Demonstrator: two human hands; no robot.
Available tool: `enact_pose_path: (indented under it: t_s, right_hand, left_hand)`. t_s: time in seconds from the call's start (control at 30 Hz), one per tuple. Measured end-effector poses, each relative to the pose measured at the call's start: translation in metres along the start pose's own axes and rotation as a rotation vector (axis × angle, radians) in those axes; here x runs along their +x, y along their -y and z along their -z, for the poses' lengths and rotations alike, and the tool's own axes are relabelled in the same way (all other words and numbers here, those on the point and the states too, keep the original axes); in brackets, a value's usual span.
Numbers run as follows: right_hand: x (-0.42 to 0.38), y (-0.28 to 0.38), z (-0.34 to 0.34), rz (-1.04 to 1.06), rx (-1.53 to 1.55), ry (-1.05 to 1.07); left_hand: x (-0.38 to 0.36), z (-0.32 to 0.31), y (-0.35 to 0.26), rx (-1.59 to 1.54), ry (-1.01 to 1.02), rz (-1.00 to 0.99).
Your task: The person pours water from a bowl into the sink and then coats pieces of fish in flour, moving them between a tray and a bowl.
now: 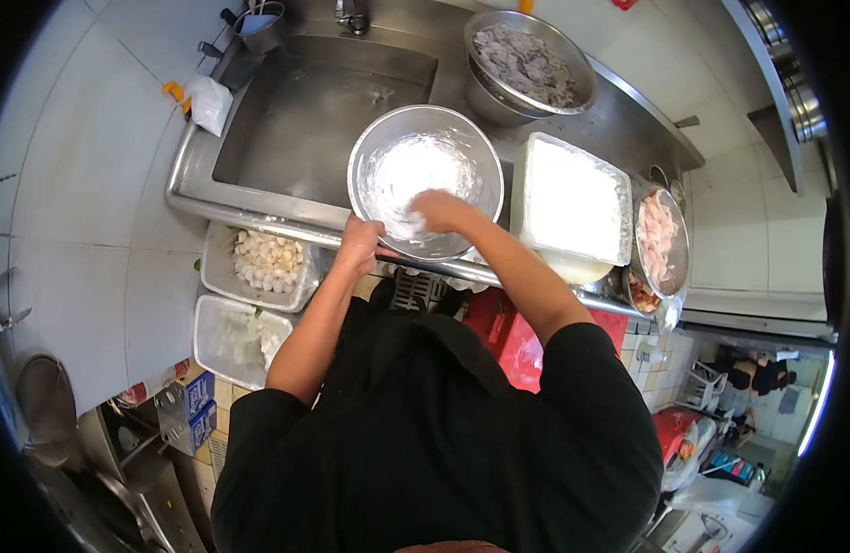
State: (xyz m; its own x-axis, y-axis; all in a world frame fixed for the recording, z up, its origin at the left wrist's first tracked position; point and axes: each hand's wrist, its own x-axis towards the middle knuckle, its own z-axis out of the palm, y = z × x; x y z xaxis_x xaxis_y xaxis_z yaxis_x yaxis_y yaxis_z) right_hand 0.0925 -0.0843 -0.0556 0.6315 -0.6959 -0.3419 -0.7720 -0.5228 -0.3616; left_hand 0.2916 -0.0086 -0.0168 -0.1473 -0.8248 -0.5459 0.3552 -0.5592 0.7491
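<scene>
A round metal bowl [362,175] with white powder or paste [416,170] inside stands at the front edge of the sink. My left hand [361,243] is closed on the bowl's near left rim. Inside the bowl, my right hand [439,212] is low in the white stuff near the front wall; its fingers are blurred by motion, so their shape is unclear. Right of the bowl is a plastic tub [577,198] full of white powder.
Behind the bowl lies the sink basin [296,120]. A metal bowl of greyish food [526,64] stands at the back right, pale meat [658,238] at the far right. Tubs of white pieces [268,263] and leafy food [245,341] sit lower left. A red container [508,346] is below.
</scene>
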Motion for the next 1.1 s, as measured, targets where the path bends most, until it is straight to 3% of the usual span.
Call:
enact_pose_path:
  t_s: [0.03,0.1,0.2,0.3,0.37,0.47,0.53,0.57,0.6,0.63,0.67,0.7,0.77,0.8,0.83,0.9,0.97,1.03,1.1]
  right_hand:
    - [-0.007,-0.018,-0.002,-0.071,-0.152,-0.015]
    - [-0.022,-0.018,0.033,-0.248,-0.206,-0.326]
    - [-0.019,-0.006,0.029,-0.246,-0.203,-0.340]
    - [-0.014,-0.003,-0.004,-0.299,-0.144,-0.066]
    - [-0.016,0.008,-0.009,-0.355,-0.040,-0.142]
    - [-0.009,0.031,0.021,-0.376,0.322,-0.291]
    - [0.004,0.071,0.044,-0.242,0.562,-0.435]
    - [0.016,0.096,0.041,-0.173,0.726,-0.606]
    - [0.018,0.138,0.068,-0.066,0.949,-0.509]
    - [0.066,0.133,0.035,0.117,0.921,-0.380]
    - [0.067,0.171,0.057,0.198,0.678,-0.472]
    - [0.080,0.186,0.058,0.263,0.659,-0.533]
    - [0.083,0.202,0.067,0.204,0.696,-0.576]
    - [0.078,0.203,0.076,0.178,0.762,-0.602]
    - [0.073,0.195,0.079,0.164,0.762,-0.673]
    - [0.064,0.182,0.081,0.128,0.734,-0.803]
    - [0.049,0.141,0.081,0.075,0.753,-0.951]
    - [0.023,0.104,0.093,0.056,0.727,-1.152]
    - [-0.019,0.072,0.105,-0.118,0.819,-1.245]
  left_hand:
    - [-0.001,0.004,-0.001,-0.007,-0.012,-0.009]
    - [-0.002,0.003,0.000,-0.025,-0.066,-0.037]
    - [0.001,-0.007,0.000,-0.069,-0.054,-0.026]
    - [0.010,0.000,0.004,-0.202,-0.062,-0.006]
    - [0.010,0.004,0.013,-0.228,-0.105,-0.028]
    - [0.009,0.013,0.017,-0.209,-0.160,-0.009]
    - [0.023,0.014,0.031,-0.276,-0.142,0.046]
    - [0.017,0.010,0.025,-0.302,-0.145,0.057]
    - [0.027,0.016,0.042,-0.242,-0.126,0.081]
    - [0.038,0.026,0.067,-0.302,-0.033,-0.020]
    - [0.056,0.049,0.101,-0.257,0.212,-0.091]
    - [0.089,0.058,0.143,-0.295,0.356,-0.239]
    - [0.123,0.114,0.175,0.083,0.482,-0.275]
    - [0.099,0.085,0.151,0.397,0.386,-0.565]
    - [0.085,0.064,0.130,0.270,0.475,-0.435]
    - [0.073,0.034,0.116,-0.028,0.464,-0.193]
    - [0.073,-0.002,0.118,-0.334,0.243,0.044]
    - [0.080,-0.032,0.110,-0.181,0.143,0.019]
    - [0.091,-0.046,0.109,-0.095,0.044,0.068]
